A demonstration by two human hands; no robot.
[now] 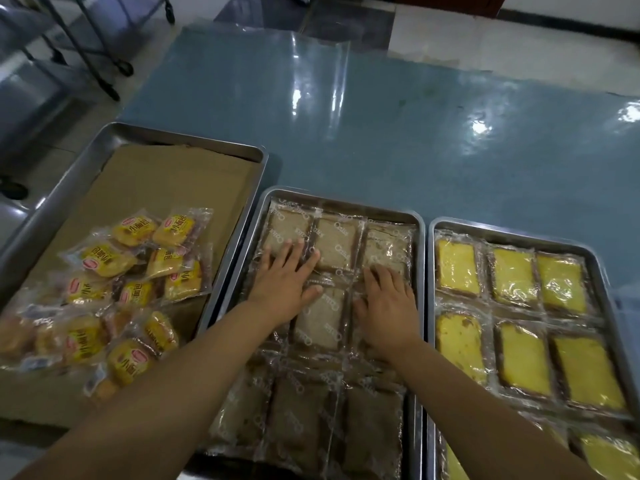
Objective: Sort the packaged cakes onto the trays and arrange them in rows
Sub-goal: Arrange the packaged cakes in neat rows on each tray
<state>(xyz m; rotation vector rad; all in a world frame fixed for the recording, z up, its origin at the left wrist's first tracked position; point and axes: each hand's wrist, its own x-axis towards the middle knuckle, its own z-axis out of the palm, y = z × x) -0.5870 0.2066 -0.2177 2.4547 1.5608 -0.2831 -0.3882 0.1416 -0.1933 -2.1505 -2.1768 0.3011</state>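
The middle metal tray point(420, 237) holds clear-wrapped brown cake slices point(334, 245) laid in rows. My left hand point(285, 284) lies flat with spread fingers on the slices in the tray's left column. My right hand point(386, 304) presses flat on the slices in the right column, and a brown slice point(320, 318) shows between the two hands. The right tray point(431, 225) carries rows of wrapped yellow cake slices point(512, 275). On the left, a large tray point(194, 140) lined with cardboard point(166, 181) bears a loose pile of small yellow-labelled bread packets point(131, 275).
The trays stand on a blue table point(398, 133) covered with shiny clear plastic. Metal rack legs on wheels point(114, 69) stand on the tiled floor at the far left. The far half of the table holds nothing.
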